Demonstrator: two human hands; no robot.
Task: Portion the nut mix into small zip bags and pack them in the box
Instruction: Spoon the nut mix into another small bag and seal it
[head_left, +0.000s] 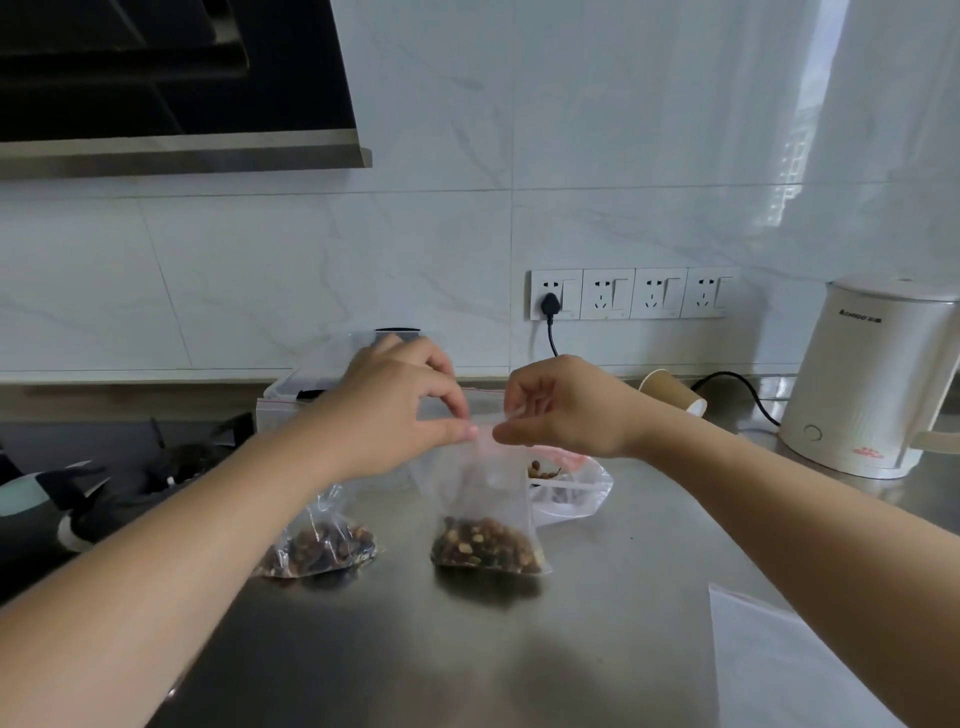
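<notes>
We judge step as sealing filled bag (485, 519), standing at centre on counter (597, 597). Left hand (395, 410) and right hand (563, 408) both pinch its zip strip, fingertips almost meeting. Second filled bag (317, 545) lies at 9 o'clock from it; nut-mix bag (571, 493) at 2 o'clock. Box (291, 389) at 11 o'clock (mostly hidden). Next we press along zip, then carry bag to box.

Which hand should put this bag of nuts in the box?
Probably left. Both hands pinch the bag top, but the left hand is nearer the box behind it.
</notes>
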